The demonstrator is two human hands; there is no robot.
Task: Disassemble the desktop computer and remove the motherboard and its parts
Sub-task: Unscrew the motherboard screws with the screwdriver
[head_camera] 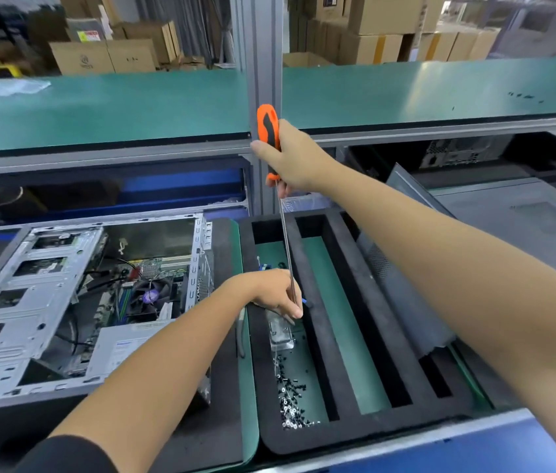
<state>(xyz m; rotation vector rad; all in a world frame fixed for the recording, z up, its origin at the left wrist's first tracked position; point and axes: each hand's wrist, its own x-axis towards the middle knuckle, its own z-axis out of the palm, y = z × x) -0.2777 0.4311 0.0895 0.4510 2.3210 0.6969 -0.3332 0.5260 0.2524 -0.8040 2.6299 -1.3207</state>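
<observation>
Both hands work one screwdriver point(281, 213): right hand point(295, 158) grips its orange handle, left hand point(271, 291) pinches the shaft's tip over the foam tray point(317, 435). Opened computer case point(75, 302) lies left on the table point(229, 387).

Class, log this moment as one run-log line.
right hand: grips screwdriver | left hand: pinches shaft tip over tray | screws: in tray | case: open

My head camera, the only view, looked forward and down, close over the bench: open computer case point(75, 302) at eight o'clock, foam tray point(355, 336) at five.
</observation>
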